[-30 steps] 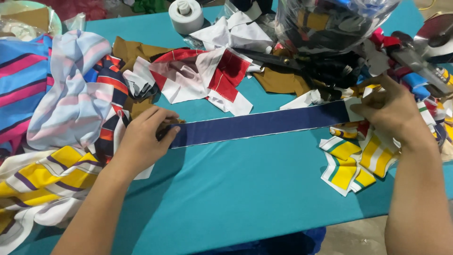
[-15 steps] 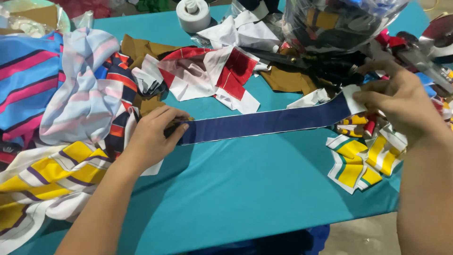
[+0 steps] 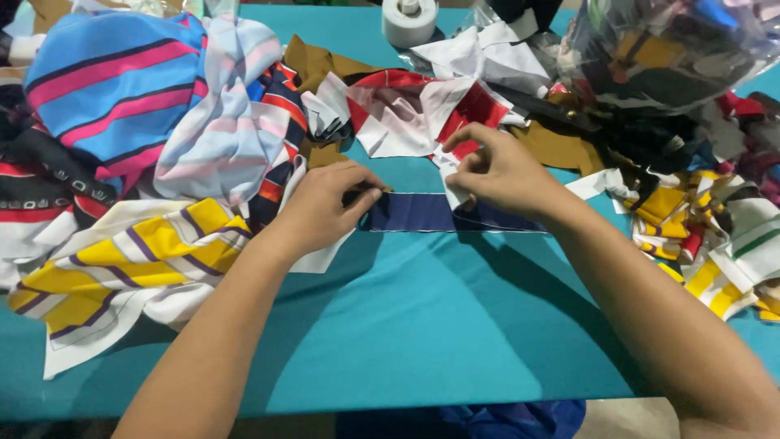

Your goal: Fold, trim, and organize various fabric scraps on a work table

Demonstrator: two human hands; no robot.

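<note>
Both hands (image 3: 325, 207) (image 3: 500, 171) pinch a navy strip (image 3: 414, 213) amid crowding fabric scraps (image 3: 406, 110).

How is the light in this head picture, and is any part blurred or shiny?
Head view: even, soft light; the forearms cast dim shadows on the teal table. The clear plastic bag at upper right shows white glare. The right hand and left hand on the navy strip look fairly sharp; the right forearm near the bottom corner is slightly blurred.
</note>
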